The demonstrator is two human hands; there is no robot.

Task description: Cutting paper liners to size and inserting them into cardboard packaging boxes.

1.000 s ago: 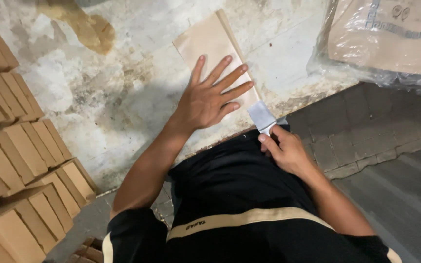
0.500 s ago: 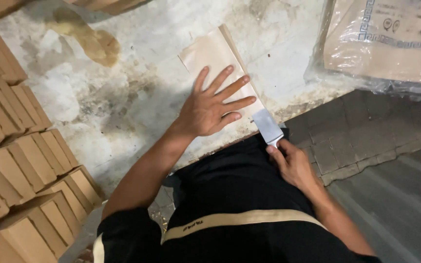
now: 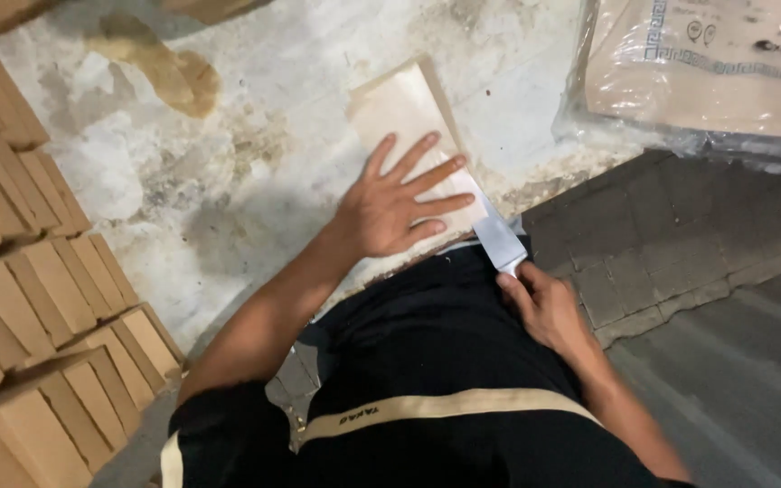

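While left hand point(image 3: 389, 206) presses flat, fingers spread, on the tan rectangular paper stack point(image 3: 406, 122) at slab edge, right hand point(image 3: 544, 305), fist closed on broad steel blade point(image 3: 497, 237) w/ edge right beside fingertips, could nick them if it slips.

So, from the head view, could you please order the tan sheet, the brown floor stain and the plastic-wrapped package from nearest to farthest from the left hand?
1. Tan sheet: directly under the left hand.
2. Brown floor stain: up and to the left.
3. Plastic-wrapped package: far off at the upper right.
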